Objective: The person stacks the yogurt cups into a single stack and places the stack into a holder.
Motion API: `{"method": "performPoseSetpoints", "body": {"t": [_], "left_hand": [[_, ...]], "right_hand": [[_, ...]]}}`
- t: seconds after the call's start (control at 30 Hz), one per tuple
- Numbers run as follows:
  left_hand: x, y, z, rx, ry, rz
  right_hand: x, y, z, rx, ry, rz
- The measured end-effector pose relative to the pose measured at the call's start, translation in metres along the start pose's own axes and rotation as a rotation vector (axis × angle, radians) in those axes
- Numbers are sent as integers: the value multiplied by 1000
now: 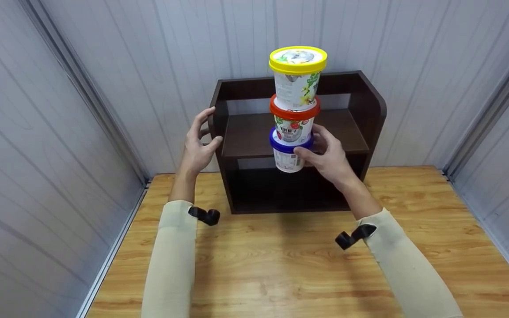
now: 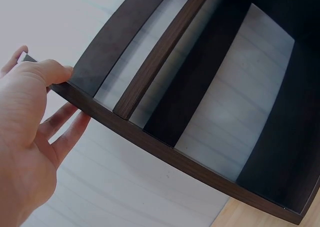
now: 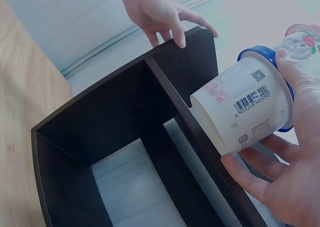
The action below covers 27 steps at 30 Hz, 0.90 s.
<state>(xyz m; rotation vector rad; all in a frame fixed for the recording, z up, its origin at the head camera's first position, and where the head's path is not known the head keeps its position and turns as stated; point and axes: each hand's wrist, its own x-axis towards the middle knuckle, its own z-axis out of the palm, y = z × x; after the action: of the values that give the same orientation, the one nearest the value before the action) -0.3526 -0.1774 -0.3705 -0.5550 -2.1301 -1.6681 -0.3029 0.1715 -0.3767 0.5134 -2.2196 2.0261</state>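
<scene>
Three white paper tubs stand in a stack in the head view: a yellow-lidded tub (image 1: 298, 88) on top, a red-lidded tub (image 1: 292, 129) in the middle, a blue-lidded tub (image 1: 286, 161) at the bottom. My right hand (image 1: 334, 163) grips the bottom tub round its side and lid, thumb at the blue rim. Seen from the right wrist, the tub's base is close to the shelf's middle board (image 3: 185, 109). My left hand (image 1: 198, 152) holds the left side panel of the dark brown shelf (image 1: 248, 134), thumb inside and fingers outside.
The two-tier shelf stands on a wood-grain floor (image 1: 254, 265) against a pale panelled back wall (image 1: 184, 53). Side walls rise at left and right. Its lower compartment (image 1: 254, 190) lies in shadow below the tubs.
</scene>
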Motion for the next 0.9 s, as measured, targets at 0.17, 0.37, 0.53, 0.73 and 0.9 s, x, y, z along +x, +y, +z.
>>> {"method": "performPoseSetpoints", "body": {"t": [0.17,0.37,0.53,0.73,0.9], "left_hand": [[-1,1,0,0,0,-7],[0,2,0,14,-9,-11],[-2,0,0,18,-3,-21],[-2,-1,0,10,-6,-15],[-1,-1,0,1,-4,-17]], "right_hand": [[2,-2,0,5,-2,3],[7,0,-2,-47,17,2],[12,2,-3,-87,32,-5],[19,3,-5,-101,44,-5],[24,1,-6,-118,47,-9]]}}
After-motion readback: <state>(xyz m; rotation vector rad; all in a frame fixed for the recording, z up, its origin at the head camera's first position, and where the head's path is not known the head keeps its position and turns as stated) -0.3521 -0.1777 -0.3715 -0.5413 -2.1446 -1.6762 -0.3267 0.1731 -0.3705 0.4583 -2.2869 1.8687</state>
